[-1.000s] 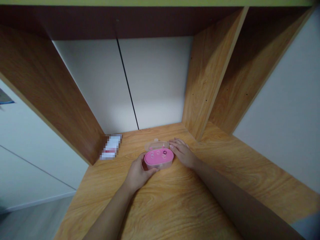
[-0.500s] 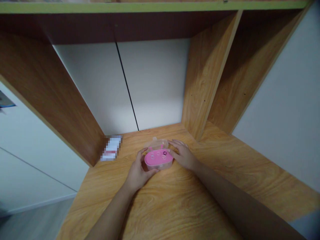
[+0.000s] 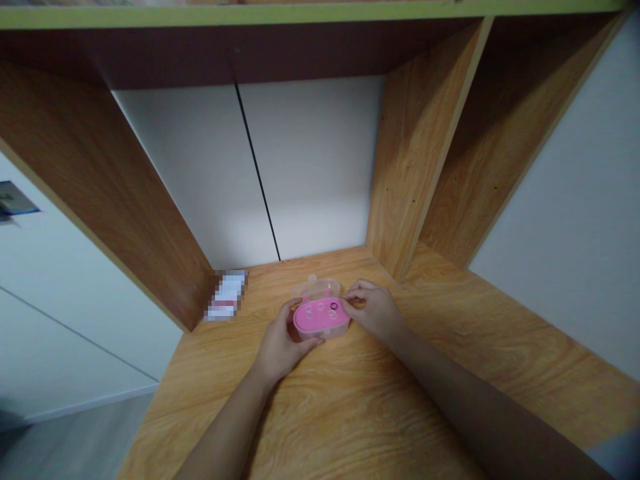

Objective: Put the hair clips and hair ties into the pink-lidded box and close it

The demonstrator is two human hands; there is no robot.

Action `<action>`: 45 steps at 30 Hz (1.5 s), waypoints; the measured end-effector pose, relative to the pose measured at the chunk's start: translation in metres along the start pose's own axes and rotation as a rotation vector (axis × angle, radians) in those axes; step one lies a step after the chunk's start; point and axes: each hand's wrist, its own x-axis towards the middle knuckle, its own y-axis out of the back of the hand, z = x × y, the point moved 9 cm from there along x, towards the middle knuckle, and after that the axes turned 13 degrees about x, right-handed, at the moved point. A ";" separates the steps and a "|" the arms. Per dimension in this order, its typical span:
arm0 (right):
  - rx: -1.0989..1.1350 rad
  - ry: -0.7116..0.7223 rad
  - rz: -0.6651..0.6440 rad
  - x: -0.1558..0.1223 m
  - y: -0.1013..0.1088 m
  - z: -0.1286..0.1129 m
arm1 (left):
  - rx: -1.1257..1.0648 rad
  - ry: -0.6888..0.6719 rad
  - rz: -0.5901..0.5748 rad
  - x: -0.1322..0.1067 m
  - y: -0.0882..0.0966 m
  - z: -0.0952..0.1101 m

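An oval translucent plastic box [image 3: 333,333] rests on the desk, its clear lid [image 3: 316,289] hinged back behind it. A bright pink flat piece [image 3: 313,323] fills the top, and several small thin rings like hair bands, one of them a dark ring [image 3: 334,306], lie on it. Curled round the box's left end, my left hand [image 3: 279,343] grips it with the thumb at the front. My right hand [image 3: 374,312] is at the right end, thumb and fingertips pinched together by the pink piece's edge. Whatever is between those fingertips is too small to make out.
The wooden desk [image 3: 320,413] carries a blurred white and red item [image 3: 226,297] at the back left. Upright wooden panels [image 3: 407,160] stand left and right of a white back panel [image 3: 315,160]. A shelf with a green edge [image 3: 300,15] runs overhead.
My right hand has gone from spread fingers over the box's right end and lid to a pinch at the pink piece's edge. My left hand keeps its hold.
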 end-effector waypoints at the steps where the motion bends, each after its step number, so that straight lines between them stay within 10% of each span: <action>1: 0.003 -0.002 -0.002 0.000 0.000 -0.001 | 0.007 -0.004 0.001 0.000 0.000 0.000; 45: 0.038 -0.088 0.002 0.002 -0.003 0.005 | -0.023 0.011 0.025 0.000 0.001 -0.004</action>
